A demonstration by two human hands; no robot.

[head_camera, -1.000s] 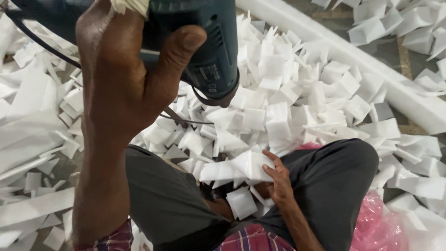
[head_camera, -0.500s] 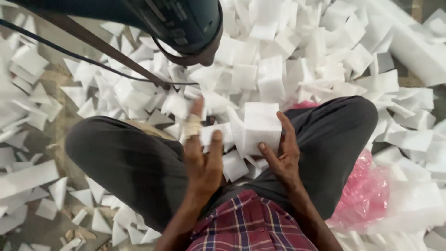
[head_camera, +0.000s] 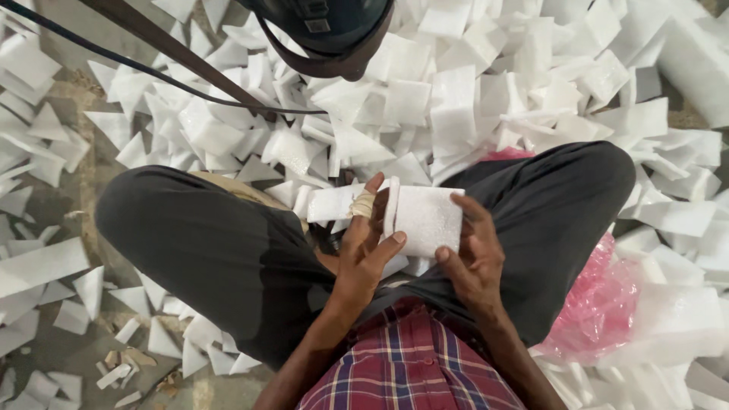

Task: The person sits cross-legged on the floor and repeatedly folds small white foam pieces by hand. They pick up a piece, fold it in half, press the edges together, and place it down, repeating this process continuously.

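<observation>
Both hands gripping a white foam block (head_camera: 427,219) at frame centre.
Left hand (head_camera: 366,250) and right hand (head_camera: 472,254) closing round it; cut pieces (head_camera: 425,99) already piling above, seemingly many done.

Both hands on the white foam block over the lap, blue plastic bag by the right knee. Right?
Not quite. The head view shows the plastic bag by the right knee is pink, not blue. The rest stands: left hand and right hand both hold the white foam block over the lap.
</observation>
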